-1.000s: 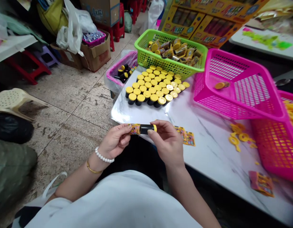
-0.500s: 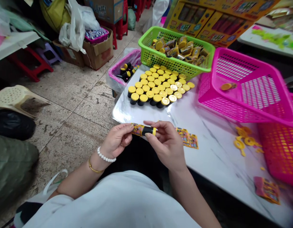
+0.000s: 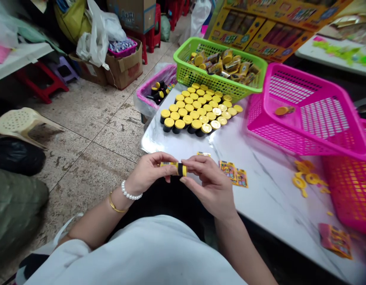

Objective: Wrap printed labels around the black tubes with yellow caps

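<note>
Both hands meet at the near edge of the white marble table (image 3: 268, 198). My left hand (image 3: 150, 174), with a pearl bracelet at the wrist, pinches the printed label sleeve (image 3: 167, 164). My right hand (image 3: 209, 184) grips the small black tube with a yellow cap (image 3: 182, 170), which lies sideways between the fingertips. Beyond them, several black tubes with yellow caps (image 3: 197, 113) stand upright in rows on the table. A few flat printed labels (image 3: 234, 174) lie just right of my right hand.
A green basket (image 3: 220, 69) of labelled tubes stands behind the rows. A pink basket (image 3: 301, 114) with one tube lies to the right, another pink basket (image 3: 349, 186) beside it. A pink bin (image 3: 154, 89) sits off the table's left end. Yellow rings (image 3: 304, 178) are scattered on the table.
The tube has gone further into the label sleeve, so less black shows. Both hands have drawn closer together and a little nearer my body.
</note>
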Motion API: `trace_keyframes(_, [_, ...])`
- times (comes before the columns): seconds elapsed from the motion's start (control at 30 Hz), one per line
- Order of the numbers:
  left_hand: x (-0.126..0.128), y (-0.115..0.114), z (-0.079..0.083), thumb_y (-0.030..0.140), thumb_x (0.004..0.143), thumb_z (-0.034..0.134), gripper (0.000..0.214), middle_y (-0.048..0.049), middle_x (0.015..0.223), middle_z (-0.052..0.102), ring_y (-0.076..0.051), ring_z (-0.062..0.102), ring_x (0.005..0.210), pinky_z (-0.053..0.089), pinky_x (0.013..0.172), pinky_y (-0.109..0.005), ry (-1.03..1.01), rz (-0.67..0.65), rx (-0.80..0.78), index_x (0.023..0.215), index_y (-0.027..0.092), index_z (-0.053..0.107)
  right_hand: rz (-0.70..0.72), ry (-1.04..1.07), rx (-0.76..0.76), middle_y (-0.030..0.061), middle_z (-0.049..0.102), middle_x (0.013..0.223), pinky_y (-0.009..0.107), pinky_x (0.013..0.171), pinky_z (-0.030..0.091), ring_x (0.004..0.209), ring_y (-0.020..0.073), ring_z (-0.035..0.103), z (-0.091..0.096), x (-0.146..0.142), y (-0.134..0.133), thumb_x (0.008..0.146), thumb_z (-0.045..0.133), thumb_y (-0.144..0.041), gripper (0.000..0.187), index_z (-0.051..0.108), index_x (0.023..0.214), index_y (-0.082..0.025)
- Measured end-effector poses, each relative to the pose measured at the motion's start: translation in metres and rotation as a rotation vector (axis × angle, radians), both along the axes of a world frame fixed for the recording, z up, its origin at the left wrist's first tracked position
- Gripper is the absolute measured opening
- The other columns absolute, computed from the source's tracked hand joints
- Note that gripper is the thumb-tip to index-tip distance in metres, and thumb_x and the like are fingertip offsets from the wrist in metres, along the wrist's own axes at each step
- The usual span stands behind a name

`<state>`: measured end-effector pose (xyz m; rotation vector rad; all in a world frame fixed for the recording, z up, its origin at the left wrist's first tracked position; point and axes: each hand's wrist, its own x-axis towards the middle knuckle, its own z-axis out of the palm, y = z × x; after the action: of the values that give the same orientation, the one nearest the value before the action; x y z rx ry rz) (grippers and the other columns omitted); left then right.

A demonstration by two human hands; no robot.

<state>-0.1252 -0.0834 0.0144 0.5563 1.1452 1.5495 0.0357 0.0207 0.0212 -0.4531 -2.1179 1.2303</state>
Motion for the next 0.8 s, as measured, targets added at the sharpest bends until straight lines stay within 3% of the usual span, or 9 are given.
trace_keyframes(0.17, [0.011,0.016,0.004,0.030,0.069,0.089,0.035,-0.0040,0.080,0.073,-0.011,0.065,0.065,0.055,0.063,-0.024,-0.025,-0.018,0.051,0.096,0.013,0.075,-0.118,0.055,0.263,0.0040,0.072,0.099,0.039,0.084,0.059,0.092,0.0209,0.069,0.005,0.010,0.009,0.081,0.080,-0.017,0.035,0.073,0.113,-0.029])
trace_keyframes(0.3, [0.013,0.017,0.009,0.032,0.072,0.087,0.037,-0.0045,0.080,0.074,-0.012,0.066,0.064,0.054,0.059,-0.023,0.014,-0.065,0.033,0.102,0.015,0.075,-0.177,0.075,0.296,0.0040,0.077,0.099,0.041,0.086,0.060,0.093,0.0233,0.073,0.004,0.015,0.012,0.077,0.082,-0.016,0.034,0.074,0.108,-0.029])
trace_keyframes(0.37, [0.014,0.015,0.012,0.030,0.073,0.086,0.029,-0.0051,0.081,0.074,-0.011,0.064,0.063,0.054,0.060,-0.022,0.097,-0.029,0.026,0.095,0.014,0.076,-0.187,0.076,0.166,0.0034,0.079,0.093,0.038,0.079,0.062,0.084,0.0220,0.075,-0.001,0.015,0.010,0.076,0.084,-0.020,0.027,0.076,0.101,-0.027])
trace_keyframes(0.43, [0.013,0.015,0.014,0.031,0.072,0.086,0.028,-0.0052,0.079,0.074,-0.010,0.064,0.061,0.054,0.059,-0.022,0.133,-0.025,0.023,0.091,0.013,0.075,-0.154,0.066,-0.075,0.0019,0.078,0.082,0.033,0.067,0.063,0.070,0.0194,0.074,-0.005,0.014,0.008,0.079,0.083,-0.027,0.015,0.076,0.092,-0.024])
trace_keyframes(0.53, [0.010,0.017,0.015,0.042,0.074,0.084,0.035,-0.0022,0.062,0.068,-0.011,0.060,0.050,0.050,0.048,-0.021,0.098,-0.124,-0.036,0.088,0.013,0.071,-0.065,0.017,-0.359,0.0023,0.077,0.083,0.030,0.064,0.062,0.069,0.0173,0.073,-0.005,0.014,0.009,0.083,0.079,-0.034,0.017,0.076,0.096,-0.023])
trace_keyframes(0.6, [0.007,0.019,0.014,0.049,0.076,0.081,0.040,0.0000,0.054,0.064,-0.010,0.057,0.044,0.046,0.042,-0.019,0.071,-0.187,-0.063,0.088,0.014,0.068,0.014,0.012,-0.400,0.0058,0.077,0.104,0.032,0.072,0.063,0.081,0.0175,0.074,-0.002,0.017,0.014,0.084,0.078,-0.034,0.031,0.075,0.114,-0.027])
trace_keyframes(0.67, [0.005,0.019,0.012,0.054,0.076,0.080,0.044,-0.0006,0.058,0.066,-0.010,0.058,0.043,0.045,0.040,-0.018,0.013,-0.241,-0.056,0.089,0.015,0.065,0.103,0.010,-0.371,0.0075,0.073,0.118,0.035,0.082,0.062,0.096,0.0194,0.072,0.001,0.019,0.020,0.085,0.078,-0.031,0.033,0.075,0.118,-0.031])
trace_keyframes(0.73, [0.005,0.017,0.009,0.058,0.073,0.080,0.050,-0.0031,0.065,0.070,-0.011,0.061,0.045,0.046,0.039,-0.018,-0.103,-0.307,-0.030,0.092,0.015,0.064,0.146,0.033,-0.347,0.0064,0.073,0.114,0.037,0.089,0.059,0.105,0.0205,0.069,0.000,0.021,0.025,0.084,0.079,-0.028,0.022,0.080,0.106,-0.032])
trace_keyframes(0.8, [0.006,0.015,0.006,0.058,0.070,0.083,0.054,-0.0045,0.069,0.072,-0.013,0.064,0.047,0.047,0.038,-0.019,-0.205,-0.349,-0.008,0.095,0.015,0.063,0.121,0.104,-0.370,0.0044,0.075,0.101,0.036,0.084,0.059,0.098,0.0194,0.070,-0.005,0.020,0.024,0.080,0.083,-0.028,0.015,0.082,0.094,-0.033])
